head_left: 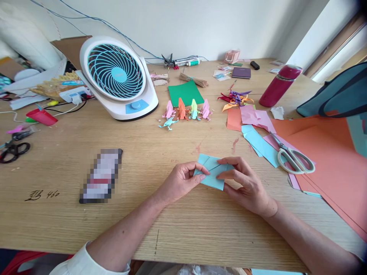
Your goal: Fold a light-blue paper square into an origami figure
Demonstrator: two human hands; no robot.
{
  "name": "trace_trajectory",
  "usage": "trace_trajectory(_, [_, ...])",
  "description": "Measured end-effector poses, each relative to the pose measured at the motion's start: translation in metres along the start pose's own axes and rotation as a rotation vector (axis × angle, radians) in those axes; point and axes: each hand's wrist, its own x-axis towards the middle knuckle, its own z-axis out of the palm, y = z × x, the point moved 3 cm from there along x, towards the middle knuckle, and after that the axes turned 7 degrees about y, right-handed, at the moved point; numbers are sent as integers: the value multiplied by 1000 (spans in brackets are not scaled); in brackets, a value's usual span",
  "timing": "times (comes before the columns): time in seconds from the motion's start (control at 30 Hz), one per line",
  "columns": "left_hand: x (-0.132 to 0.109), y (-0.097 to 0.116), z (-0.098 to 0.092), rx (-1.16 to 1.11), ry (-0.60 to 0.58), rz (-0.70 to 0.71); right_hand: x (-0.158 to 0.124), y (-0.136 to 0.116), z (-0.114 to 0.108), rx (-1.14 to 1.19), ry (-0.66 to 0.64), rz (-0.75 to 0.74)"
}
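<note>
A light blue sheet of paper [213, 170], partly folded, lies on the wooden table [160, 225] in front of me. My left hand [180, 181] pinches its left edge with thumb and fingers closed on a flap. From the right, my right hand [245, 183] presses down with curled fingers on the paper's folded part. Both hands touch the paper and hide part of it.
Several small folded paper figures [186, 111] stand beyond the paper, near a green sheet [185, 93] and a white desk fan [117, 76]. Scissors [292, 156] lie on coloured paper strips at right, beside large orange sheets [329, 152]. A phone [101, 175] lies at left; a red bottle [279, 86] stands far right.
</note>
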Motion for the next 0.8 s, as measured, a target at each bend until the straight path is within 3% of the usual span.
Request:
trace_trajectory(0.2, [-2,-3,2,81,9,-27,2,-2,0,22,9,-24])
trace_trajectory(0.33, [-3,-3,2,127,24,-6,5,-2,-1,47,76,42])
trace_trajectory(0.6, [-6,4,3,174,47,29,-1,10,6,284,137,355])
trace_trajectory(0.8, [-8,12,5,326,160,137,0,14,16,554,175,597])
